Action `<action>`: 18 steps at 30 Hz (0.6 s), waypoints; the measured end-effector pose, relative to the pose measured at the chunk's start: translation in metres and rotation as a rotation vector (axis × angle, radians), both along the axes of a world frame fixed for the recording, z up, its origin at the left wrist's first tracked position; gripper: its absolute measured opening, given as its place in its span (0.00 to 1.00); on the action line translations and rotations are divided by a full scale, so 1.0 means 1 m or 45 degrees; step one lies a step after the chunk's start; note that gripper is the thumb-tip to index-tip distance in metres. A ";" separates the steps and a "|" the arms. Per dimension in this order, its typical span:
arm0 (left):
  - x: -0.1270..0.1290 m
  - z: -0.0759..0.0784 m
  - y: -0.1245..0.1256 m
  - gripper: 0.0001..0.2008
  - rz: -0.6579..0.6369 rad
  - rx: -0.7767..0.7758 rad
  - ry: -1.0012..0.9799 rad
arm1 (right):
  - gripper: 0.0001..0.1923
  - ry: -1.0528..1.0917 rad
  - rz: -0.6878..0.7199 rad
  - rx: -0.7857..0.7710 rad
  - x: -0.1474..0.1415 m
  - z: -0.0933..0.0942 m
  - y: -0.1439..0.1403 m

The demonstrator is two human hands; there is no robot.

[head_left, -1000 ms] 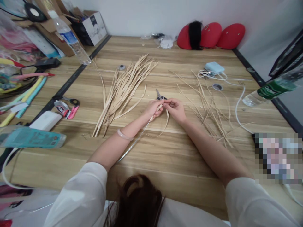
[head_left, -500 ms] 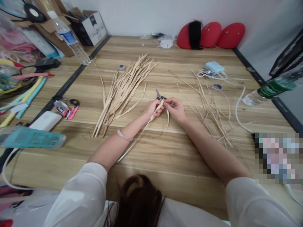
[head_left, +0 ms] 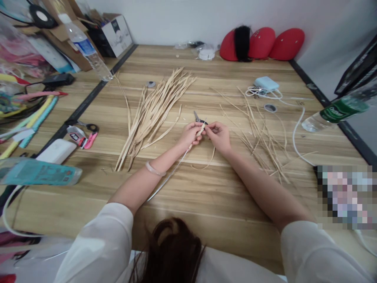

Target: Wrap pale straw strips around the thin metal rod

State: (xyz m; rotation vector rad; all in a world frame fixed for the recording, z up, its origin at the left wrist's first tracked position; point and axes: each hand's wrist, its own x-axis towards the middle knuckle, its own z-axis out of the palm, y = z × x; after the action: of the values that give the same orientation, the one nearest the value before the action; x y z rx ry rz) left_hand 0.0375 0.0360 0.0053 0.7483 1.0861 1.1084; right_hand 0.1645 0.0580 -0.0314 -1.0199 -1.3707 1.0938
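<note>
My left hand (head_left: pixel 191 135) is closed around a thin metal rod (head_left: pixel 169 173) whose upper end is wrapped in pale straw-like strip (head_left: pixel 201 130). The rod slants down to the left over the table. My right hand (head_left: pixel 218 136) pinches at the wrapped end, fingers pressed together; a loose tail of strip (head_left: pixel 212 157) hangs below it and curls on the wood. Just behind the hands lie scissors (head_left: pixel 196 116), their handles partly hidden. Left of them spreads a bundle of wide dry strips (head_left: pixel 159 110).
Thin loose strips (head_left: pixel 259 133) lie to the right, near a grey tape roll (head_left: pixel 270 108) and a blue charger (head_left: pixel 266 83) with white cable. Water bottles (head_left: pixel 91 55) stand at both sides. Pink-handled scissors (head_left: pixel 90 139) and a teal tube (head_left: pixel 44 173) lie left. Red caps (head_left: pixel 262 43) sit at the back.
The rod's wrapped end has turned and shifted slightly to the right in my left hand. The strip's tail has swung a little rightward. My right hand stays at the tip.
</note>
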 end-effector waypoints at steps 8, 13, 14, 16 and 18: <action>-0.001 -0.006 0.002 0.06 0.013 0.044 0.025 | 0.07 -0.112 -0.034 0.079 0.000 0.001 0.000; -0.002 -0.007 0.002 0.04 0.009 0.062 0.017 | 0.08 -0.184 -0.053 0.126 0.002 0.002 -0.001; -0.002 -0.007 0.002 0.04 0.011 0.064 0.016 | 0.08 -0.190 -0.056 0.133 0.002 0.002 -0.002; -0.002 -0.005 0.001 0.03 0.011 0.064 0.015 | 0.09 -0.197 -0.057 0.142 0.002 0.003 -0.002; -0.001 -0.004 0.001 0.02 0.012 0.061 0.012 | 0.10 -0.201 -0.054 0.147 0.002 0.003 -0.002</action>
State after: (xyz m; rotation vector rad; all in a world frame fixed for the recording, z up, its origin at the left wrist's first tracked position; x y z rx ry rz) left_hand 0.0361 0.0367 0.0017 0.7876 1.0750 1.1436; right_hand 0.1666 0.0557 -0.0285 -1.0635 -1.5130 0.9074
